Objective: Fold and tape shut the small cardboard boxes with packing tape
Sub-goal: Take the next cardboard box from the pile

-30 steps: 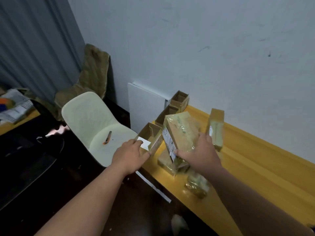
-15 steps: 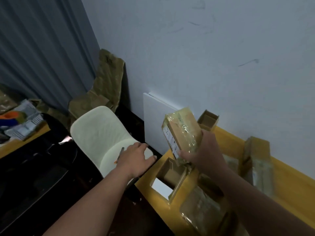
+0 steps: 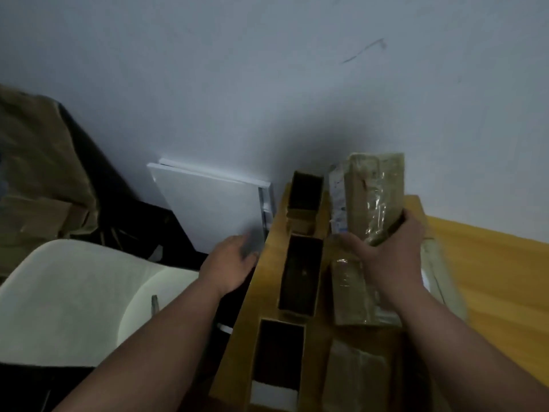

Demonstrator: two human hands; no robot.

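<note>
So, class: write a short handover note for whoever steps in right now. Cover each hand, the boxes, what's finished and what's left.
Right hand: holds a taped box upright above the yellow table.
Left hand: open, at the table's left edge, holding nothing.
Open boxes: three in a row along the left edge, untaped.
Done: taped boxes lie by the right forearm.
Left: set the held box down, then fold and tape the open ones. No tape in view.

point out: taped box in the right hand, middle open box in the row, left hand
taped box [image 3: 372, 200], head view, on its tape-wrapped brown face above the fingers.
middle open box [image 3: 301, 272], head view, on its dark interior.
left hand [image 3: 230, 264], head view, on the back of the hand.
</note>
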